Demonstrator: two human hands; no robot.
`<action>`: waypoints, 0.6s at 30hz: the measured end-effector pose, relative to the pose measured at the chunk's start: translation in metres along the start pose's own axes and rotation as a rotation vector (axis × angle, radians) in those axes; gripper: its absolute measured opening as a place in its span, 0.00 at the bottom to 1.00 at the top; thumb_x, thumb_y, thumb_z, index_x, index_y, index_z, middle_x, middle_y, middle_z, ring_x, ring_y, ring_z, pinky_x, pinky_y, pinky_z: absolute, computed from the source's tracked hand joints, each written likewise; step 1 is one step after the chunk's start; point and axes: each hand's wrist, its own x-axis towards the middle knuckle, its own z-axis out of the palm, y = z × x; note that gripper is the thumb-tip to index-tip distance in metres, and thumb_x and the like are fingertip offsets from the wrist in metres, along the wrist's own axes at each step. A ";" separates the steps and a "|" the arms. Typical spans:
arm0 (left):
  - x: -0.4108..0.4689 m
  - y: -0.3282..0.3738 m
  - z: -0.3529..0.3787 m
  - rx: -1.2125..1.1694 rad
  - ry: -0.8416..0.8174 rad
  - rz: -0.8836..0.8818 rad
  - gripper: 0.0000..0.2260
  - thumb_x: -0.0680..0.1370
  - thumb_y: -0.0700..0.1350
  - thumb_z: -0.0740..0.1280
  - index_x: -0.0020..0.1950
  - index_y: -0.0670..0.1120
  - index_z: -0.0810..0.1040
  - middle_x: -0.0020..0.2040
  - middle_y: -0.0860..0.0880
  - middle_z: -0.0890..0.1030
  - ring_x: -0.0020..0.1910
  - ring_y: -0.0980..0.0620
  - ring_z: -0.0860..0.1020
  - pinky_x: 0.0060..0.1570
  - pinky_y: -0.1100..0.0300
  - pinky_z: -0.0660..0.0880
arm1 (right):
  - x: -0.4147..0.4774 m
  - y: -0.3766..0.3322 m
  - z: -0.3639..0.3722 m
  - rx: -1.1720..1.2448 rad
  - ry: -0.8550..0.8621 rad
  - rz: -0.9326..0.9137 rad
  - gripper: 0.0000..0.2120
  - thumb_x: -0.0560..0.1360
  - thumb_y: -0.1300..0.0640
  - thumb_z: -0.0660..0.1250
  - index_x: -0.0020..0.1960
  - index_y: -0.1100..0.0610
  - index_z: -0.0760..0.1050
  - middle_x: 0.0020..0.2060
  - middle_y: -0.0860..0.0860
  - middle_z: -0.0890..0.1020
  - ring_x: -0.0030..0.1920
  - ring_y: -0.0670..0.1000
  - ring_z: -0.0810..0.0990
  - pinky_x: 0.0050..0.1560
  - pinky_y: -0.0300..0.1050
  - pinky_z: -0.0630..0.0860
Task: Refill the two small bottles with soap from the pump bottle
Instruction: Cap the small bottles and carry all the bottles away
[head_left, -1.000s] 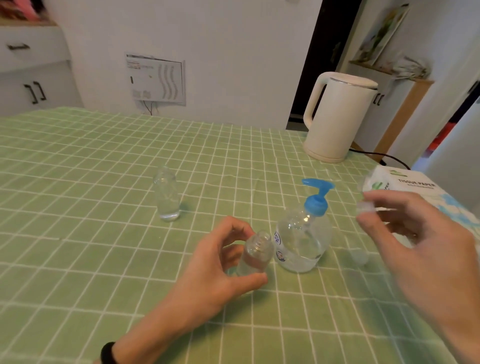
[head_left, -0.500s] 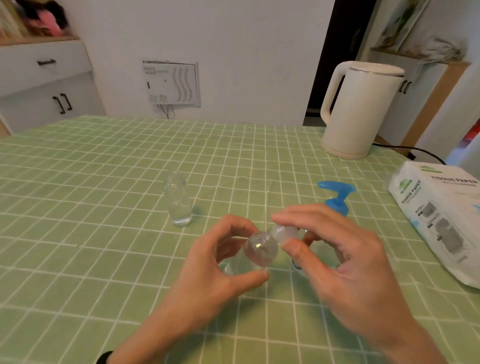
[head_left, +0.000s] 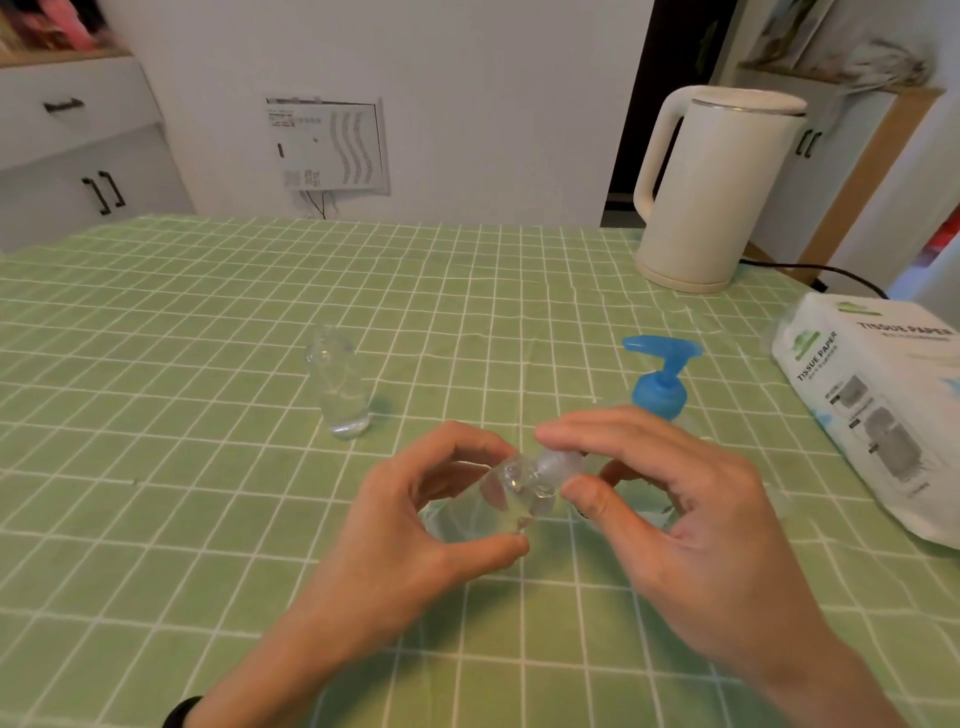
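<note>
My left hand grips a small clear bottle, tilted with its neck toward my right hand. My right hand pinches a small clear cap at the bottle's mouth. Behind my right hand stands the pump bottle; only its blue pump head shows, the body is hidden. A second small clear bottle stands upright on the table to the left, apart from both hands.
The table carries a green checked cloth. A white kettle with a black cord stands at the back right. A pack of tissue paper lies at the right edge. White cabinets are at the far left.
My right hand came in from the right with the cap and brought it to the mouth of the bottle. My left hand tilted the bottle toward it.
</note>
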 end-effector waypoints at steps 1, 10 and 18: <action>0.000 0.000 0.000 0.004 -0.002 -0.001 0.22 0.66 0.48 0.81 0.58 0.58 0.82 0.57 0.54 0.86 0.58 0.51 0.85 0.63 0.60 0.79 | 0.000 0.000 0.000 -0.003 -0.002 0.001 0.15 0.76 0.65 0.75 0.60 0.53 0.85 0.55 0.41 0.85 0.59 0.47 0.83 0.53 0.35 0.77; -0.001 0.002 -0.001 0.021 -0.004 -0.008 0.22 0.66 0.47 0.82 0.58 0.58 0.82 0.57 0.54 0.86 0.58 0.50 0.85 0.64 0.57 0.79 | -0.001 -0.009 -0.004 0.029 0.002 0.065 0.19 0.76 0.46 0.72 0.66 0.47 0.80 0.56 0.41 0.84 0.47 0.49 0.83 0.35 0.38 0.78; -0.002 0.001 0.000 0.064 -0.017 -0.018 0.22 0.66 0.47 0.82 0.58 0.59 0.82 0.57 0.55 0.86 0.58 0.51 0.85 0.63 0.58 0.79 | -0.002 -0.010 -0.008 -0.011 0.060 0.101 0.15 0.76 0.47 0.71 0.61 0.45 0.81 0.49 0.44 0.84 0.36 0.51 0.80 0.27 0.50 0.73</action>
